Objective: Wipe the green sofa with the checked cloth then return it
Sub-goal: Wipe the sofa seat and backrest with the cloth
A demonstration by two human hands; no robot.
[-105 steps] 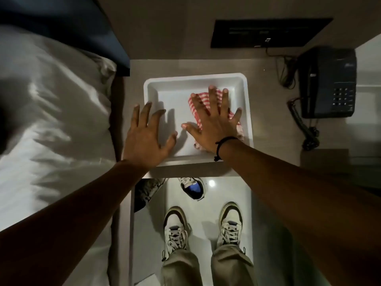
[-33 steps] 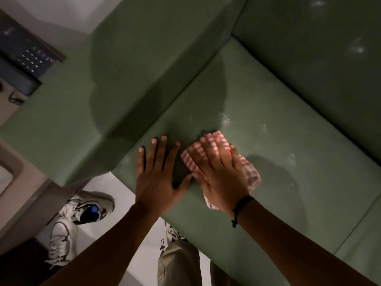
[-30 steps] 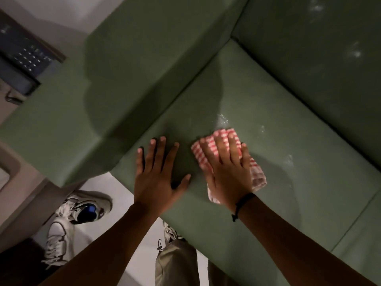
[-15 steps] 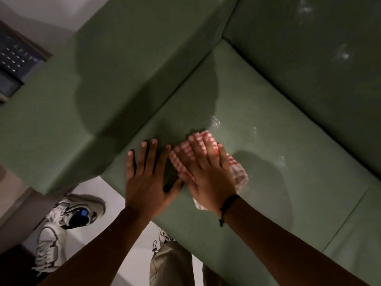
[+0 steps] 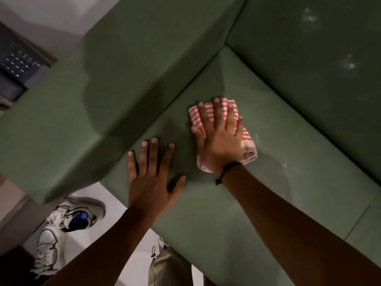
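Note:
The green sofa (image 5: 288,153) fills most of the view, with its seat cushion under both my hands. A folded red-and-white checked cloth (image 5: 248,148) lies on the seat near the armrest. My right hand (image 5: 221,141) presses flat on the cloth with fingers spread, covering most of it. My left hand (image 5: 152,178) rests flat and open on the seat's front edge, a little left of the cloth and apart from it. White specks show on the seat to the right of the cloth.
The wide sofa armrest (image 5: 92,104) runs along the left, the backrest (image 5: 309,48) with pale smudges at upper right. A dark telephone (image 5: 16,67) sits at far left. White sneakers (image 5: 68,226) lie on the floor below the armrest.
My right hand has slid the cloth away from me and to the right along the seat, widening the gap to my left hand. The left hand stayed planted on the seat.

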